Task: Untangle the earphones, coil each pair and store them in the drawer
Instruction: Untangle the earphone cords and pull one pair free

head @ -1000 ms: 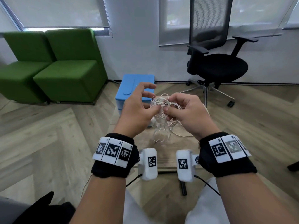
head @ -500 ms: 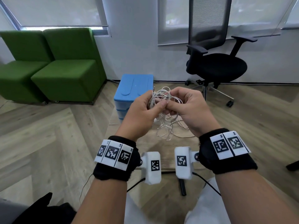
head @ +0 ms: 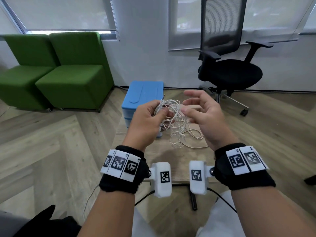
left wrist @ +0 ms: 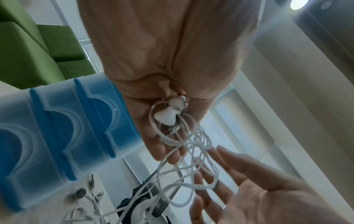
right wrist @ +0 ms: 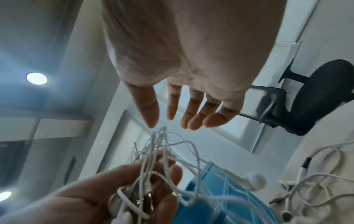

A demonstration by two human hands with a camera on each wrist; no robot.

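— Left hand [head: 145,122]?
— Gripping the tangled white earphones [head: 172,120] at frame centre, above the worktop [head: 184,156] (blue drawer unit [head: 142,94] behind).
— Right hand [head: 203,113]?
— Fingers spread — holding nothing.

Office lounge. Landmark: black mesh swivel chair [head: 229,65] on castors. Left of it, two green upholstered seats [head: 56,72]; behind it, blinded windows [head: 256,16]; beneath it, herringbone wood floor [head: 42,147].
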